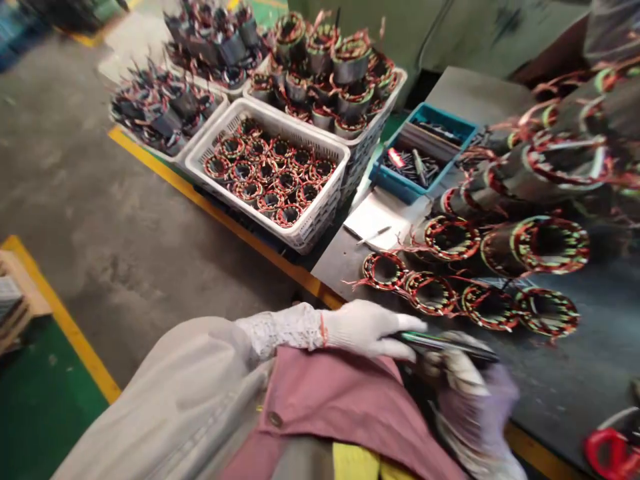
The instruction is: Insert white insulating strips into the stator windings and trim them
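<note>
Left hand: gloved white, orange cuff band!
Right hand: off-white, lilac sleeve now.
Slim held thing: black, streaked green.
Apron, lower centre: dusty pink.
Wound rings, right: red, lime!
Bin, upper right: blue!

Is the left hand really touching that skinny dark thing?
Touching. The head view shows the left hand in its white glove, fingers pinching one end of the skinny dark thing from both sides.

No txt, nos. or signs legible. Red/wht bit in blue bin: too blurred to tell if label. Dark marks on green panel: unclear. Pad on counter: any writing too faint.
</note>
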`<state>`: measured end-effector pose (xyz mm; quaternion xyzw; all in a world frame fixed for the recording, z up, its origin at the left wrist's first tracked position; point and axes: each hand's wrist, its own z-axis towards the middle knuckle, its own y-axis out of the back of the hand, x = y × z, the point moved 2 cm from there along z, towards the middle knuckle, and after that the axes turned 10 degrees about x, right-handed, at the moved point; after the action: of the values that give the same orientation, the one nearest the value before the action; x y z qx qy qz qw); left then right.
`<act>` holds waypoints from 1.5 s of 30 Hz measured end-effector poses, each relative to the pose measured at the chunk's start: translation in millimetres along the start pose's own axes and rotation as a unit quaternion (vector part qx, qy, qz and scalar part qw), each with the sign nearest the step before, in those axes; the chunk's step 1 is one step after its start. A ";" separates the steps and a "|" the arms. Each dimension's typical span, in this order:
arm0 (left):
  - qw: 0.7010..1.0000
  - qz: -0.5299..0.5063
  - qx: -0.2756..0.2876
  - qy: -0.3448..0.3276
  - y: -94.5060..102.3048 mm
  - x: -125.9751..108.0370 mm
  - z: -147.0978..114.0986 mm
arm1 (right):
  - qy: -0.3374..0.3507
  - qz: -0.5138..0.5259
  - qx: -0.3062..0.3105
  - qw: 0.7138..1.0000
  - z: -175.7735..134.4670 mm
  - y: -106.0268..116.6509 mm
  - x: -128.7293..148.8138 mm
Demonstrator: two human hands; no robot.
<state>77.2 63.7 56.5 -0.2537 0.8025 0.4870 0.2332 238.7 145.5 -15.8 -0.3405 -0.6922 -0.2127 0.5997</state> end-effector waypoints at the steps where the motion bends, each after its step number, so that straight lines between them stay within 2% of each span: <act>1: 1.000 0.010 0.014 0.023 5.6 11.5 -20.5 | -0.016 0.042 -0.008 0.999 -1.7 -25.6 3.6; 3: 0.999 0.009 0.013 0.052 15.7 34.9 -61.5 | -0.040 0.071 0.032 0.996 4.2 -70.4 13.1; 6: 0.998 -0.010 -0.024 0.051 27.6 62.4 -109.2 | -0.027 -0.002 0.175 0.984 25.1 -120.8 31.4; 9: 0.996 -0.038 -0.044 0.069 36.8 81.0 -135.2 | -0.005 -0.049 0.309 0.950 46.9 -164.7 50.9; 12: 0.986 -0.120 -0.049 0.107 51.2 102.2 -156.3 | -0.057 -0.042 0.393 0.917 67.6 -208.9 72.6; 13: 0.982 -0.155 -0.047 0.097 58.5 111.3 -166.0 | -0.086 -0.026 0.395 0.914 76.6 -221.3 81.3; 14: 0.978 -0.188 -0.042 0.077 67.5 122.3 -178.0 | -0.110 -0.001 0.372 0.922 88.0 -231.7 91.0; 16: 0.970 -0.237 -0.024 0.050 91.8 152.7 -208.5 | -0.115 0.050 0.246 0.961 118.8 -246.2 112.3; 18: 0.963 -0.241 -0.044 0.108 128.0 196.8 -243.3 | -0.062 0.050 0.079 0.994 157.0 -259.3 131.4; 19: 0.958 -0.221 -0.083 0.164 151.5 223.0 -259.7 | -0.027 0.024 0.024 0.999 177.6 -269.3 138.0; 20: 0.947 -0.186 -0.142 0.222 178.1 250.3 -274.0 | 0.003 -0.016 0.000 1.000 199.0 -282.6 141.2; 22: 0.909 -0.092 -0.276 0.300 235.6 303.9 -292.8 | 0.022 -0.109 0.016 0.994 241.6 -316.2 135.3; 23: 0.891 -0.043 -0.318 0.321 262.8 329.0 -296.3 | 0.013 -0.157 0.032 0.987 261.2 -333.3 126.7; 25: 0.871 0.020 -0.344 0.351 307.9 374.8 -294.1 | -0.024 -0.255 0.055 0.965 294.1 -361.7 103.4; 26: 0.870 0.033 -0.340 0.355 324.4 394.0 -290.2 | -0.042 -0.298 0.063 0.952 306.8 -371.7 91.1; 28: 0.876 0.035 -0.320 0.360 344.6 423.1 -281.2 | -0.065 -0.361 0.078 0.927 325.1 -383.3 69.3; 30: 0.879 0.022 -0.304 0.367 350.0 439.0 -274.6 | -0.082 -0.402 0.105 0.906 335.4 -388.5 53.0; 33: 0.873 0.004 -0.299 0.387 345.3 445.1 -271.8 | -0.106 -0.471 0.149 0.863 342.4 -395.2 39.3; 41: 0.873 0.020 -0.272 0.405 344.3 443.3 -273.1 | -0.115 -0.651 0.263 0.702 354.5 -422.7 32.1; 43: 0.872 0.021 -0.274 0.406 344.7 443.5 -272.6 | -0.107 -0.675 0.273 0.677 352.3 -425.3 30.0; 45: 0.870 0.022 -0.279 0.406 344.3 443.6 -272.5 | -0.093 -0.680 0.282 0.671 347.3 -426.4 29.6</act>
<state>-514.1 -124.8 122.8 -0.4661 0.6625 0.5496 -0.2044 -310.6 107.0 -4.5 0.3915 -0.8112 -0.3238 0.2895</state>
